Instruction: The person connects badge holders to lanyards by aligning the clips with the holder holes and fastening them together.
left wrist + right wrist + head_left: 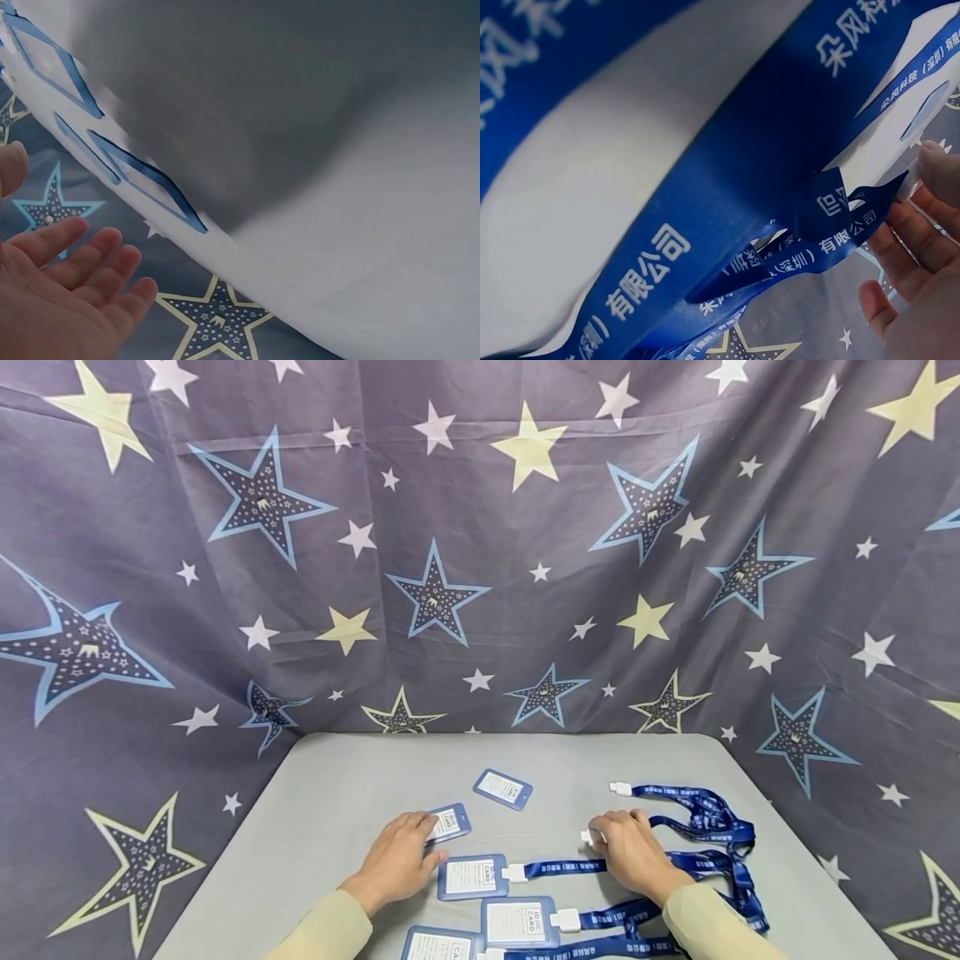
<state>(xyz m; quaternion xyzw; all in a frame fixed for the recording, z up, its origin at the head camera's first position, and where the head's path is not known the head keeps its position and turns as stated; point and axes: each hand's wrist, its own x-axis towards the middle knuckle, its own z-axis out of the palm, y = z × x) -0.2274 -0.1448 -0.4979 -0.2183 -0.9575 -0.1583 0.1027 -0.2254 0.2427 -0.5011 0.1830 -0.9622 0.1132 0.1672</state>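
My left hand (401, 860) lies at the left end of a blue-framed ID card holder (450, 822), fingers loosely extended over its edge. In the left wrist view, the left hand (71, 292) shows spread, slightly bent fingers with nothing gripped. My right hand (633, 852) pinches a blue lanyard near its white plastic clip (587, 837). The right wrist view shows the thumb and fingers of the right hand (922, 255) at the end of the printed lanyard strap (847, 240). Another loose card holder (503, 789) lies farther back.
Card holders joined to lanyards lie in front, including an upper one (472, 877), a middle one (520, 922) and a lower one (441, 944). A lanyard's white clip (621, 788) lies at back right. Lanyard straps (738, 835) bunch up at right on the grey table (315, 802). A star-patterned curtain (480, 510) hangs behind.
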